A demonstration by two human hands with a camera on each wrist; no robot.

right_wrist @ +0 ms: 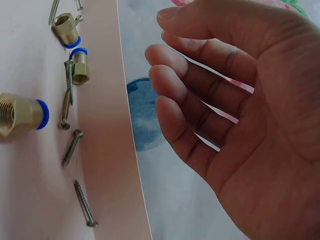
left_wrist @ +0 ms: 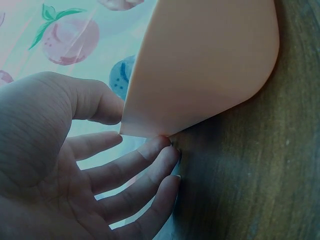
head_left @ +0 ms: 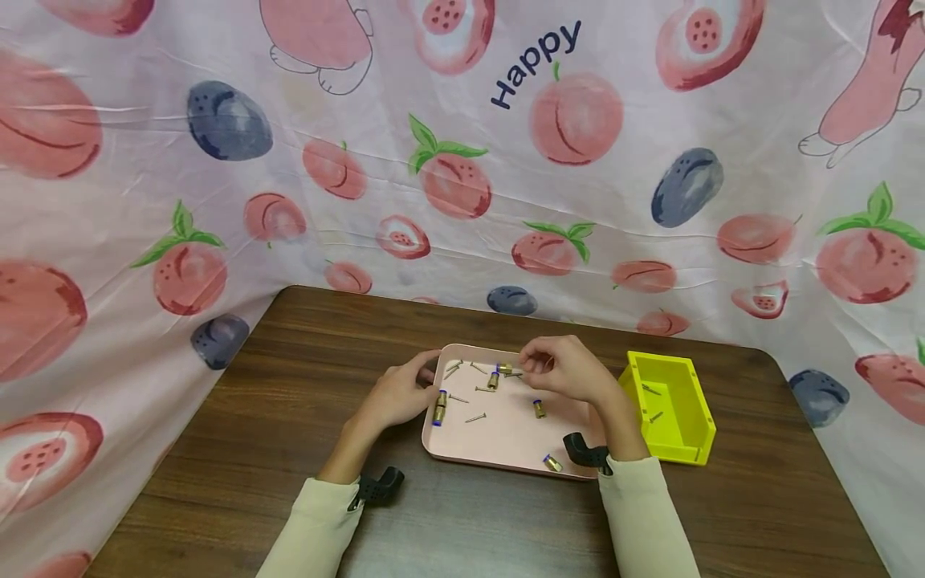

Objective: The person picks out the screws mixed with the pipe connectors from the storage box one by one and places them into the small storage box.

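A shallow pink tray (head_left: 506,437) holds several screws (head_left: 475,417) and several brass fittings with blue rings (head_left: 538,409). My left hand (head_left: 397,393) grips the tray's left side. In the left wrist view its thumb (left_wrist: 102,107) goes behind the rim and the other fingers lie along the outer wall. Over the tray's back right is my right hand (head_left: 567,369), fingers loosely bent, with nothing visible between thumb and fingertips in the right wrist view. Close by its fingers lie a brass fitting (right_wrist: 67,30) and more screws (right_wrist: 72,147).
To the right of the tray stands a yellow bin (head_left: 701,449) with a few screws (head_left: 656,417) inside. Both stand on a dark wooden table (head_left: 289,449). A fruit-printed cloth (head_left: 462,265) hangs behind the table and along its sides.
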